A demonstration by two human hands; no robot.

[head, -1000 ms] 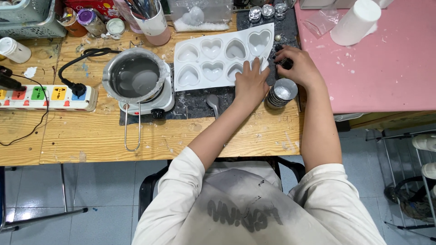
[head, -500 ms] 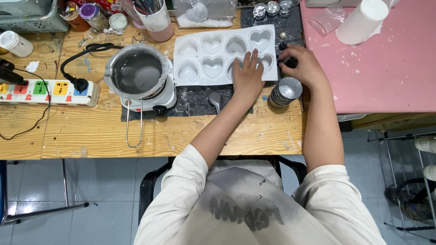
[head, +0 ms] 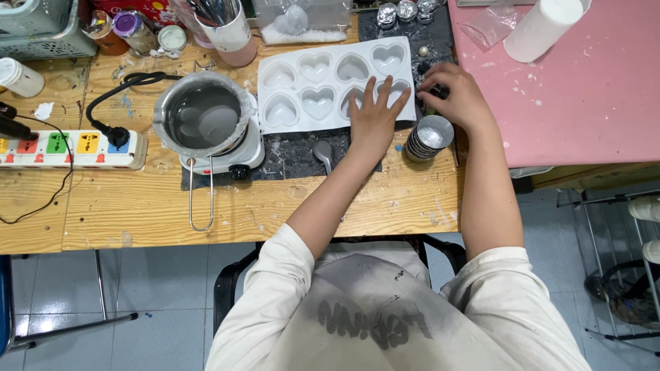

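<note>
A white mould (head: 323, 86) with several heart-shaped cavities lies on a dark mat on the wooden bench. My left hand (head: 375, 117) rests flat on the mould's near right corner, fingers spread. My right hand (head: 457, 96) is just right of the mould, fingers curled around a small dark object at its fingertips; what it is I cannot tell. A stack of small shiny metal cups (head: 428, 137) stands right below that hand.
A metal melting pot (head: 201, 117) with a wire handle sits on a small hot plate left of the mould, plugged into a power strip (head: 69, 148). A spoon (head: 323, 152), jars, a mug of tools (head: 227, 24) and a pink table (head: 584, 89) with a white cylinder (head: 543, 27) surround it.
The view shifted slightly. My left hand stays on the mould; my right hand remains by its right edge with small finger movement.
</note>
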